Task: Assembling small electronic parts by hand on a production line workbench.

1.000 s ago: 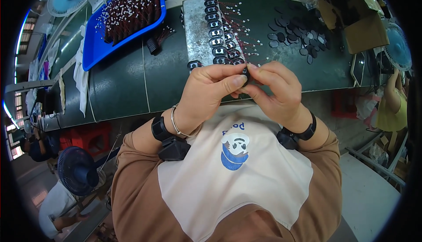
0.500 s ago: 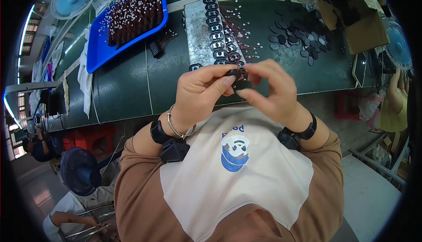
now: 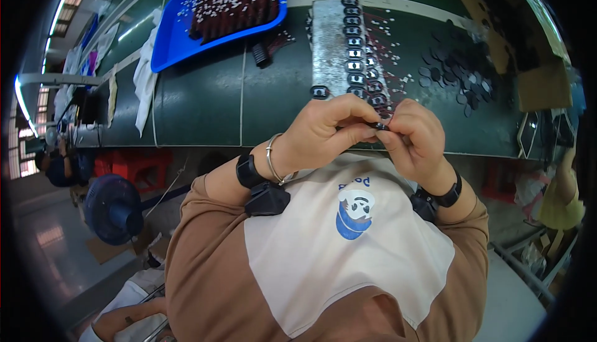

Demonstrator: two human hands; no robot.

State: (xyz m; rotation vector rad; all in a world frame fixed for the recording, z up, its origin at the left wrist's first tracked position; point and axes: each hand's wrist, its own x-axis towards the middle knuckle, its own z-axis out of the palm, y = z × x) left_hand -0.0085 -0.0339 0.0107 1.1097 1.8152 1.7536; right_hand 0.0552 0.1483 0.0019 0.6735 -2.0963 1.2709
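Just in front of the bench's near edge, my left hand (image 3: 331, 128) pinches a small black oval speaker (image 3: 379, 126) between thumb and fingertips. My right hand (image 3: 416, 142) meets it from the other side, its thumb and fingers closed at the speaker's edge by thin dark red wires. Fingertips cover most of the piece. Beyond my hands lies a long silvery metal block (image 3: 328, 46), with a row of similar oval speakers (image 3: 355, 66) along its right side. Their wires, ending in white connectors (image 3: 392, 56), trail to the right.
A blue tray (image 3: 166, 51) full of wired parts stands at the far left, with a dark stack (image 3: 261, 56) beside it. Black discs (image 3: 460, 74) lie scattered on the right, near a cardboard box (image 3: 546, 90). Another person's arm (image 3: 130, 318) shows at lower left.
My right fingers, spread apart before, have closed in at the speaker. Both hands are lower and further right in the picture, and the view itself has shifted.
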